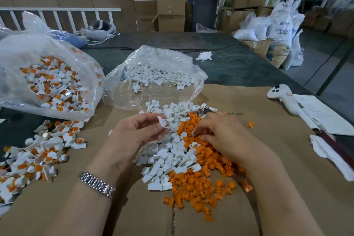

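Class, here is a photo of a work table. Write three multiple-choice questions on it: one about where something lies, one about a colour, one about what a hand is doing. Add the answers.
1. Where does the clear bag of mixed white-and-orange pieces lie?
A. At the far left
B. Beside the paper sheet on the right
C. Under the cardboard

2. What colour are the plugs that the right hand reaches into?
A. Blue
B. Orange
C. Green

3. What is the left hand doing?
A. Pinching a white piece
B. Lying flat on the cardboard
C. Holding a pen

Answers: 1 A, the bag sits to the left of both hands. 2 B, the pile at that hand is orange. 3 A, it grips one white piece above the heap.
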{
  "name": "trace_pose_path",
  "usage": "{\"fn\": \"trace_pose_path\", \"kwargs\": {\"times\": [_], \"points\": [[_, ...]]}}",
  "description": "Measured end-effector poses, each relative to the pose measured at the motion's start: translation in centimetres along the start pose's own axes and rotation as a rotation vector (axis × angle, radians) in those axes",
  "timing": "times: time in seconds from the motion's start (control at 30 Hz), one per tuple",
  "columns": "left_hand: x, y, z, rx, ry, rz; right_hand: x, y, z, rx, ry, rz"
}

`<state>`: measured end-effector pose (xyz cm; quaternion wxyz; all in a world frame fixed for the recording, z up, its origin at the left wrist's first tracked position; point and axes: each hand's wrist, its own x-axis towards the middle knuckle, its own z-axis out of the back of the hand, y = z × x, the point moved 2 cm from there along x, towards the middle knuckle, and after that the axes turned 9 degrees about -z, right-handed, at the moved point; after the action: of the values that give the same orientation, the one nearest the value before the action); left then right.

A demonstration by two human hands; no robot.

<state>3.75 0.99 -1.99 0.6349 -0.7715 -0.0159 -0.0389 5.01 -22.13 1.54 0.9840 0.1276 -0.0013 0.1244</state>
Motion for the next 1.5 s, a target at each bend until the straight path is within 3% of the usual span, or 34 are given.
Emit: {"fn": "trace_pose_path", "kwargs": {"times": [0.17,0.27,0.33,0.43,0.5,1.03,1.2,1.37,1.5], "points": [[-0.2,0.0,-0.9,-0.194,0.046,0.039,0.1,-0.3,-0.3,0.027,-0.029,-0.074],[-0.2,-0.1,-1.2,-0.219,0.053,0.024,0.1,-0.3,0.5,0.161,-0.150,-0.089],[-0.3,-0.2,-1.3,-0.219,0.059,0.015,-0.3,-0.1,1.2,0.425,-0.229,-0.079],[-0.5,-0.3,-1.5,-0.192,0.069,-0.016,-1.1,1.1,1.5,0.944,-0.116,-0.040],[-0.6,-0.4,-1.7,-0.157,0.084,-0.044,-1.3,2.0,1.3,1.051,-0.081,0.000],[-1.0,-0.9,-1.9,0.012,0.008,-0.242,-0.6,4.3,-1.4,0.800,-0.266,-0.032],[-1.4,-0.8,-2.3,0.128,-0.030,-0.310,-0.4,4.9,-2.3,0.874,-0.303,-0.073],[-1.4,-0.7,-2.3,-0.033,0.044,-0.203,-0.4,4.9,-2.2,0.955,-0.313,-0.108],[-0.9,-0.5,-1.9,-0.086,-0.020,-0.161,-0.7,5.0,-1.7,1.044,-0.200,-0.086]]}}
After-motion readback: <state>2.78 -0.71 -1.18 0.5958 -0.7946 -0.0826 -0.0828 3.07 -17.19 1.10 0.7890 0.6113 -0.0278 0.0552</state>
